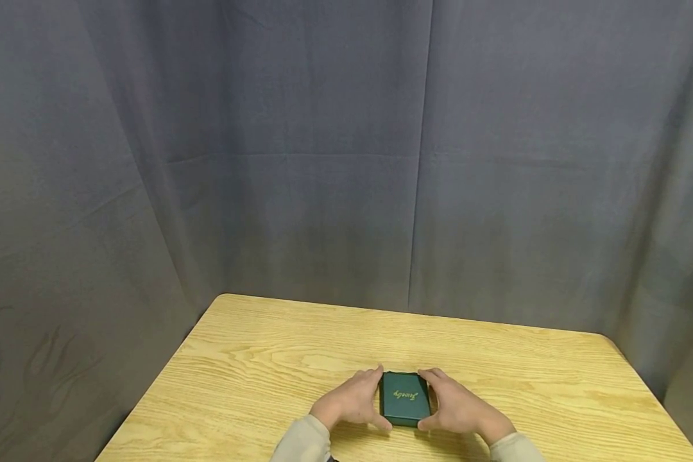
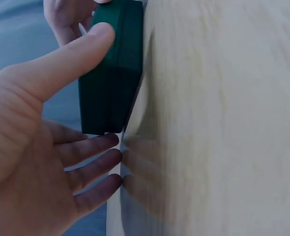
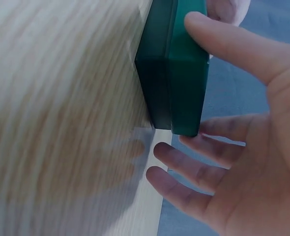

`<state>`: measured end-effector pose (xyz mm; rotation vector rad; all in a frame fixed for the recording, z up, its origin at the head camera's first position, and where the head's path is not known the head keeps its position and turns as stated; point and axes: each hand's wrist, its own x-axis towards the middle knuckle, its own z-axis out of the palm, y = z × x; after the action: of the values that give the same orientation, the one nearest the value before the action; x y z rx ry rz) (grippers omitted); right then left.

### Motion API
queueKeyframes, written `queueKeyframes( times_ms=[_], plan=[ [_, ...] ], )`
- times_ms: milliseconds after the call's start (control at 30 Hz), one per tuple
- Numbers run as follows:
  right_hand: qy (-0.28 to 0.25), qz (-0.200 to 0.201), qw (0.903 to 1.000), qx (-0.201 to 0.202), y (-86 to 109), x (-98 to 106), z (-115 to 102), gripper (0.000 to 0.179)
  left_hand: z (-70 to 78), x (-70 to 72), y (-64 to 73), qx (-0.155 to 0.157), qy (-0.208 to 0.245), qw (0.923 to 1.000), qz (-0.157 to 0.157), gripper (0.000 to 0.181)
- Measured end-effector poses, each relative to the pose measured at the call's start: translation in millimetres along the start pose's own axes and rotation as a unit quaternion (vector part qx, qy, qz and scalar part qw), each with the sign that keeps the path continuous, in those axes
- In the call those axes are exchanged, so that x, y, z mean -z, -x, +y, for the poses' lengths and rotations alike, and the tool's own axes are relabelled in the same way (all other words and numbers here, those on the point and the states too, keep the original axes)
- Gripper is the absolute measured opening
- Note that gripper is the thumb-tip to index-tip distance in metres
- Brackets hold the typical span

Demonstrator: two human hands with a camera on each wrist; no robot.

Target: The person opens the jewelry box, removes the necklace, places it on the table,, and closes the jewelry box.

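A small dark green jewelry box [image 1: 405, 396] with gold script on its lid lies closed, low on the wooden table. The script looks upside down in the head view. My left hand [image 1: 355, 399] holds its left side, the thumb [image 2: 96, 42] on the near face and a finger reaching the far corner. From the right, my right hand [image 1: 456, 404] holds it the same way, with its thumb [image 3: 209, 32] against the near face. The other fingers of both hands spread beside the box, close to the tabletop. Whether the box's underside touches the table everywhere is hard to tell.
The light wood-grain table [image 1: 277, 340] has rounded far corners. Grey curtains [image 1: 323, 192] hang behind it and along both sides, close to its edges.
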<state>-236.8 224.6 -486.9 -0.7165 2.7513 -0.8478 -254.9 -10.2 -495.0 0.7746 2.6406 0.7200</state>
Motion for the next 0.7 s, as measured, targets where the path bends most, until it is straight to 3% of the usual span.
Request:
queueKeyframes(
  times_ms=[133,367,700],
  plan=[
    [0.009,-0.008,0.9999,0.004,-1.1,0.1,-1.3,0.098,-0.1,-2.8,-1.4,-0.010,-0.035,0.9993,0.005,0.110],
    [0.022,-0.012,0.9997,-0.007,-1.8,-2.8,-2.6,0.103,-0.5,-5.8,-4.2,-0.014,-0.051,0.9986,0.011,0.110],
    [0.021,-0.016,0.9996,-0.011,-1.8,0.4,-3.9,0.102,0.4,-2.2,-2.5,-0.006,-0.007,0.9999,0.011,0.103]
  ],
)
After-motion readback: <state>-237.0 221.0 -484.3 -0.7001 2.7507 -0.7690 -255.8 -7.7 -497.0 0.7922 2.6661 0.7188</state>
